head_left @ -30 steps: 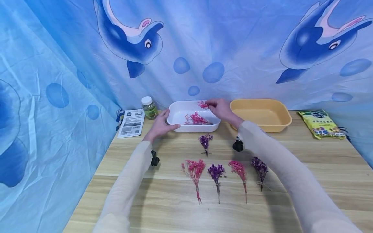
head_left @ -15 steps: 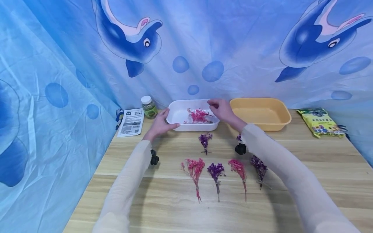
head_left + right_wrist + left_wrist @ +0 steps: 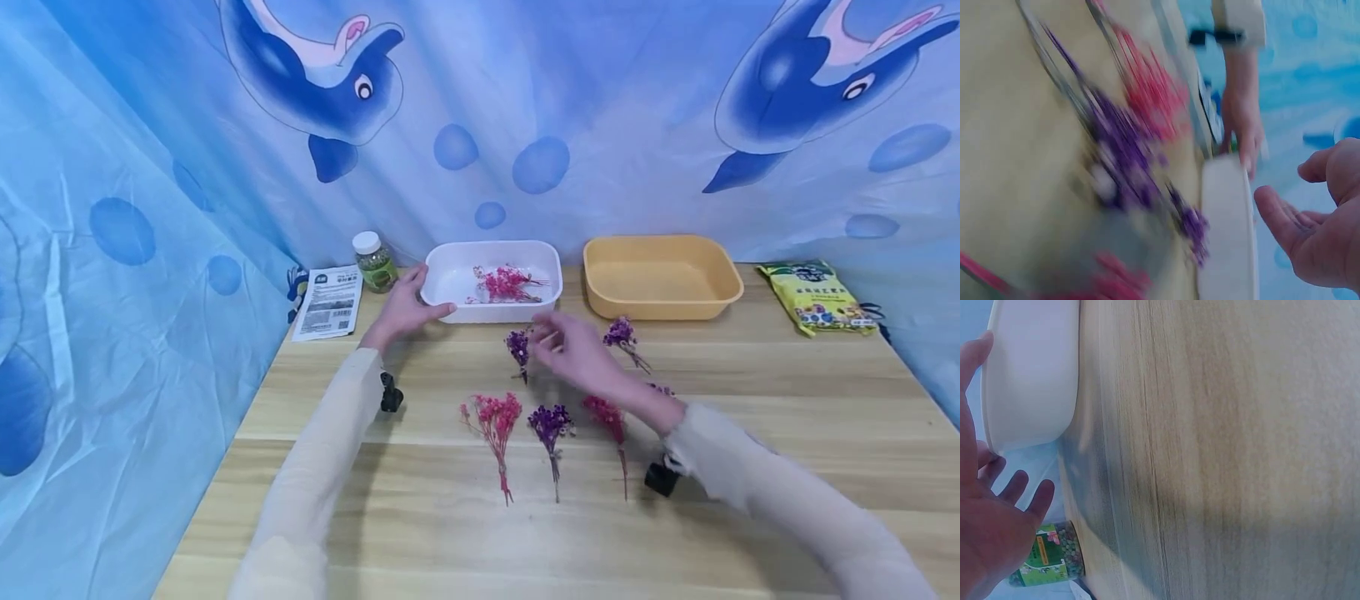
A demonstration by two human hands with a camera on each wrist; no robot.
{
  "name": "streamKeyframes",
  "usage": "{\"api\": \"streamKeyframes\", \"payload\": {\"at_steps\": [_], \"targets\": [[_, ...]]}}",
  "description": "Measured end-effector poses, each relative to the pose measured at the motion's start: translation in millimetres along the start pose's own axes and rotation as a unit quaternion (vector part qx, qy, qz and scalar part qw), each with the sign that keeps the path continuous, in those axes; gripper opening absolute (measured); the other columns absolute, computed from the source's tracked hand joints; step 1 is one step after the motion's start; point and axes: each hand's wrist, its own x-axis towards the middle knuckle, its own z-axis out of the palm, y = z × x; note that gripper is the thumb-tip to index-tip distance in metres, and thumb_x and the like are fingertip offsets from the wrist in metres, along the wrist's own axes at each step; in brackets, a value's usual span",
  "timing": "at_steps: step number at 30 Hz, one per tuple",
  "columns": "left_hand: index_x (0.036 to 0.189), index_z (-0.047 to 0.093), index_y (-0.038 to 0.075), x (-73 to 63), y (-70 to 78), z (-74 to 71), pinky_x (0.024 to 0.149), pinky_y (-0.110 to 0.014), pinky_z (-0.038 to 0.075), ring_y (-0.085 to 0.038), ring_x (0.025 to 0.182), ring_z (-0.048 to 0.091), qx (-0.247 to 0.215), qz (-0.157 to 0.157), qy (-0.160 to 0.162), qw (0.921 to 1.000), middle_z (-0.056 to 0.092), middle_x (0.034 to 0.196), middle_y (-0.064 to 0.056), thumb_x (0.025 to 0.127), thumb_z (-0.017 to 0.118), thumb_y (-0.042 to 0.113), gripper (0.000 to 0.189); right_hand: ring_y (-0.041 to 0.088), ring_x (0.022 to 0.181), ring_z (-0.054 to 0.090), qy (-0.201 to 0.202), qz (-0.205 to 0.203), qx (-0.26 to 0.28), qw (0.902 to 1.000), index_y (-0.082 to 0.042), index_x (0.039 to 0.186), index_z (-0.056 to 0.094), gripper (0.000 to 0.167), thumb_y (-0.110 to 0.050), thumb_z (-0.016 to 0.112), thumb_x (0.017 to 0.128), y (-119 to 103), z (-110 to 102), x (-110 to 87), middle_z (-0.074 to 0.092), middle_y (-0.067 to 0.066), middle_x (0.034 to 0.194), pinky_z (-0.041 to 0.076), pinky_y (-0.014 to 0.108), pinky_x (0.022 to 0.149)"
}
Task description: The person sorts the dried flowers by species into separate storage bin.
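Note:
My left hand holds the left end of the white plastic basin, thumb at the front and fingers round the corner. Its other fingers hang free of the basin in the left wrist view. Inside the basin lie pink dried flowers. My right hand, blurred, hovers over the table just right of a small purple dried-flower bunch. In the right wrist view its thumb and finger stand apart with nothing between them. Nearer me lie a pink bunch, a purple bunch and another pink bunch, partly under the right forearm.
Right of the white basin stands a yellow basin, with a purple bunch in front. A white-lidded jar and a printed packet are at the left. A yellow bag lies far right. A printed curtain backs the table.
My right hand let go of pink flowers in the white basin, then came back toward me over the table beside the small purple bunch. The left hand stays at the basin.

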Motion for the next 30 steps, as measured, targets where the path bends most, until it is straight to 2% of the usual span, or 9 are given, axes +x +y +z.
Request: {"api": "streamKeyframes", "payload": {"at_steps": [3, 7, 13, 19, 24, 26, 30], "targets": [[0.155, 0.021, -0.006, 1.3, 0.8, -1.3, 0.120, -0.049, 0.017, -0.039, 0.148, 0.018, 0.002, 0.001, -0.004, 1.0000, 0.018, 0.163, -0.022, 0.082, 0.081, 0.041, 0.106, 0.028, 0.092, 0.068, -0.010, 0.001, 0.020, 0.9998, 0.011, 0.135, 0.048, 0.052, 0.000, 0.070, 0.089, -7.5, 10.3, -27.1, 0.066, 0.022, 0.112, 0.059, 0.028, 0.077], [0.155, 0.020, -0.005, 2.4, -0.4, -1.5, 0.120, -0.050, 0.017, -0.040, 0.148, 0.017, 0.005, 0.002, -0.006, 1.0000, 0.017, 0.163, -0.022, 0.082, 0.081, 0.042, 0.106, 0.026, 0.093, 0.068, -0.019, 0.029, 0.052, 0.9980, 0.011, 0.141, 0.041, 0.063, 0.000, 0.072, 0.087, -15.0, 25.9, -56.8, 0.061, 0.026, 0.120, 0.059, 0.025, 0.075], [0.155, 0.021, -0.005, 3.6, -3.3, -1.8, 0.120, -0.049, 0.016, -0.038, 0.148, 0.016, 0.009, -0.002, -0.003, 1.0000, 0.017, 0.163, -0.020, 0.082, 0.081, 0.044, 0.106, 0.023, 0.093, 0.067, -0.060, 0.058, 0.085, 0.9928, 0.013, 0.144, 0.035, 0.072, 0.000, 0.075, 0.085, -20.9, 52.0, -81.7, 0.060, 0.025, 0.121, 0.058, 0.023, 0.077], [0.155, 0.020, -0.005, 3.0, -3.7, -2.0, 0.120, -0.049, 0.016, -0.038, 0.148, 0.015, 0.006, -0.001, -0.006, 1.0000, 0.017, 0.163, -0.020, 0.082, 0.080, 0.044, 0.106, 0.025, 0.091, 0.068, -0.062, 0.053, 0.072, 0.9941, 0.017, 0.141, 0.035, 0.077, -0.002, 0.080, 0.082, -18.7, 71.3, -87.5, 0.059, 0.025, 0.118, 0.057, 0.023, 0.078], [0.155, 0.020, -0.005, 3.3, -4.1, -1.7, 0.120, -0.050, 0.016, -0.039, 0.148, 0.015, 0.003, 0.001, -0.004, 1.0000, 0.017, 0.163, -0.021, 0.082, 0.080, 0.043, 0.106, 0.025, 0.088, 0.068, -0.062, 0.064, 0.082, 0.9926, 0.017, 0.143, 0.030, 0.081, 0.000, 0.079, 0.081, -18.7, 80.7, -84.1, 0.056, 0.026, 0.116, 0.058, 0.022, 0.073], [0.155, 0.020, -0.006, 3.4, -4.0, -1.6, 0.120, -0.049, 0.016, -0.038, 0.148, 0.015, 0.004, 0.001, -0.006, 1.0000, 0.017, 0.163, -0.021, 0.082, 0.080, 0.043, 0.106, 0.023, 0.087, 0.068, -0.067, 0.070, 0.079, 0.9921, 0.017, 0.145, 0.027, 0.084, 0.000, 0.079, 0.081, -19.5, 83.3, -82.6, 0.055, 0.025, 0.116, 0.058, 0.021, 0.069], [0.155, 0.020, -0.006, 2.7, -2.8, -2.3, 0.120, -0.050, 0.016, -0.038, 0.148, 0.016, 0.004, 0.000, -0.007, 1.0000, 0.017, 0.163, -0.021, 0.082, 0.081, 0.043, 0.107, 0.013, 0.081, 0.065, -0.069, 0.062, 0.036, 0.9950, 0.018, 0.147, 0.024, 0.090, -0.003, 0.081, 0.080, -21.4, 88.0, -79.4, 0.053, 0.028, 0.120, 0.057, 0.020, 0.064]]}}
